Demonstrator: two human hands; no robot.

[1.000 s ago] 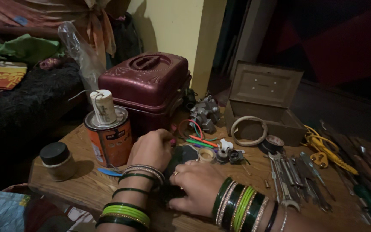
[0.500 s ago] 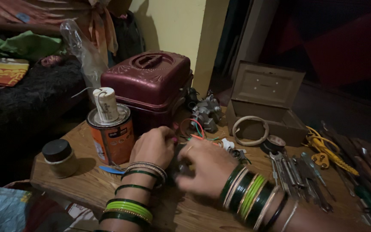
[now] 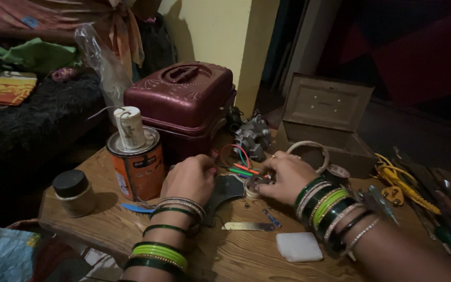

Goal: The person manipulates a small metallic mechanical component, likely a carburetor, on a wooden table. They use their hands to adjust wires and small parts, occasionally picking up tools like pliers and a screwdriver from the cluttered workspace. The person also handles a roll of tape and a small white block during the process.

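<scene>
Since the earlier views the right hand [image 3: 287, 176] has slid away from the left hand [image 3: 190, 178], out toward the open grey metal box [image 3: 325, 121], so the two now sit apart with the dark flat plate [image 3: 226, 188] showing between them. The left hand is curled shut, knuckles up, just right of the orange tin [image 3: 135, 163] (whether it grips anything underneath cannot be told), its wrist ringed with green and silvery bangles. The right hand's fingers are bent around a small round metal ring part [image 3: 252, 186], pinching it at the plate's right edge. The plate is thin, matt and irregular in outline; its long axis runs from near the left wrist up toward the ring part, tilted away from the tin. The tin is a smooth cylinder with a shiny lid, a pale spool [image 3: 130, 127] standing upright on it. Behind the tin sits a maroon moulded plastic case [image 3: 184, 102] with a handle recess. Right of the tin, on the worn wooden table [image 3: 236, 256], lie a slim metal strip [image 3: 247, 226] lying crosswise and a soft-looking white block [image 3: 298, 246]. Left of the tin stands a squat jar [image 3: 74, 192] with a black cap.
</scene>
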